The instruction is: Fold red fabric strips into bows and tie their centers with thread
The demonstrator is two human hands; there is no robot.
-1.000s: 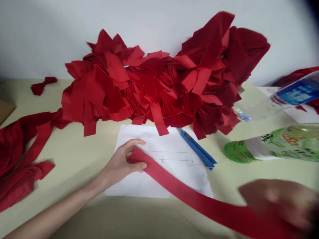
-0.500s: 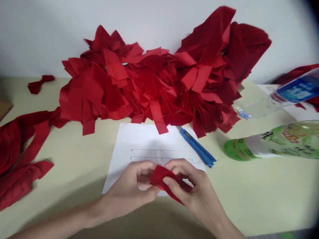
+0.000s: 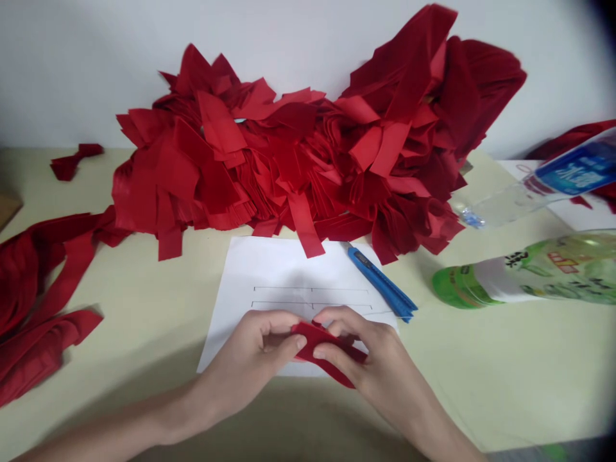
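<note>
Gripping the folded strip (image 3: 311,340) at six o'clock above the paper (image 3: 230,285), with left fingers (image 3: 299,342) and right fingers (image 3: 327,352) nearly closed on it, likely to keep layers together. Lying at one o'clock from it, cutter (image 3: 380,280), perhaps for easy reach.

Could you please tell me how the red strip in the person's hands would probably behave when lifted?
The red strip is likely floppy, since it bends between the left hand and right hand. It looks thin, so probably light.
</note>
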